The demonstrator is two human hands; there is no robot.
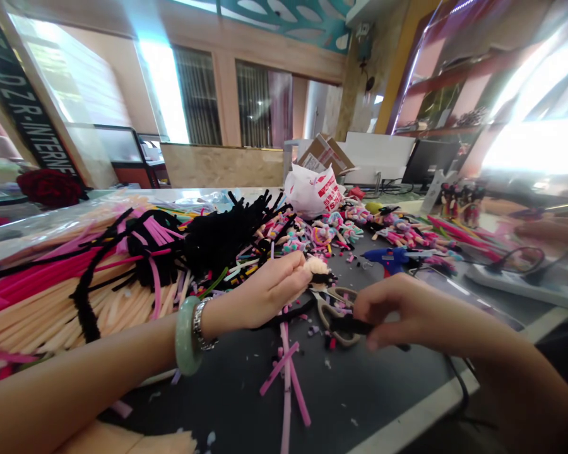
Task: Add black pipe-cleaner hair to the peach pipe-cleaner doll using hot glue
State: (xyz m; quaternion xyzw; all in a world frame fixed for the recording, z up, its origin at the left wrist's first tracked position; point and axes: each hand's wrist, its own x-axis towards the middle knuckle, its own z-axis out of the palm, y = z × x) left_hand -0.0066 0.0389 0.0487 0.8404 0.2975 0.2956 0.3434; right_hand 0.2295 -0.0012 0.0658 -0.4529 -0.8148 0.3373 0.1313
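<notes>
Head view: pipe cleaners heaped before plastic bag.

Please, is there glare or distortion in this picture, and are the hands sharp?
Head view: strong glare washes out the window and the shelves at upper right; wide-angle distortion bends the room's edges; the left hand and right hand look fairly sharp.

Black banner, left of window: white letters, "R-INTERNE" legible, rest unclear. White plastic bag, below window: red print, too blurred to read.
</notes>
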